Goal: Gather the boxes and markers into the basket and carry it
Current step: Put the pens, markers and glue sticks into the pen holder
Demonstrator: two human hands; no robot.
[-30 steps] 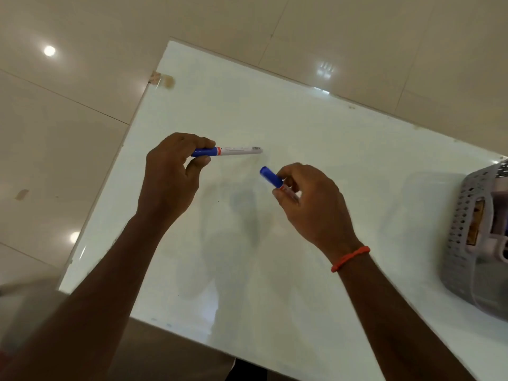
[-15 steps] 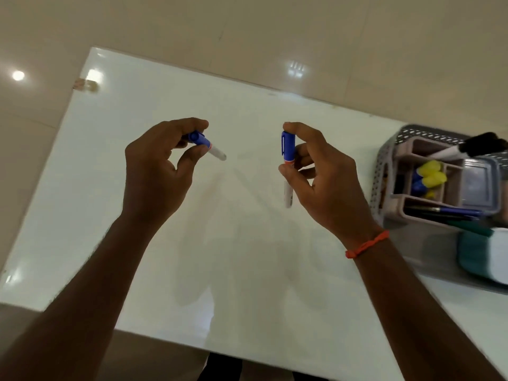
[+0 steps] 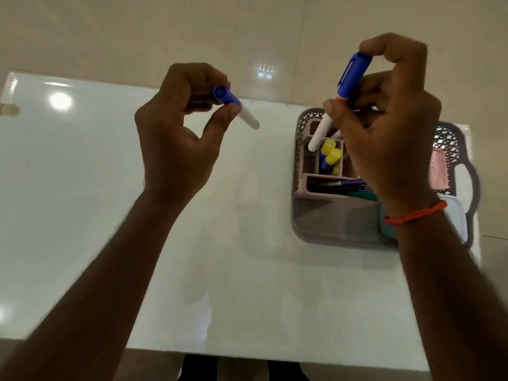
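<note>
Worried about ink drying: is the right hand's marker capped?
Capped: the blue cap sits on the marker the right hand holds.

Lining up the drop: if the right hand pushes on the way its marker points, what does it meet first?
Most likely the pink organizer in the basket, at its left wall beside the yellow caps. The right hand holds the marker white end down over it; height is unclear.

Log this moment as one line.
left hand: grips left marker over table | right hand: pinches right marker, white end down toward basket | neither marker in basket yet
</note>
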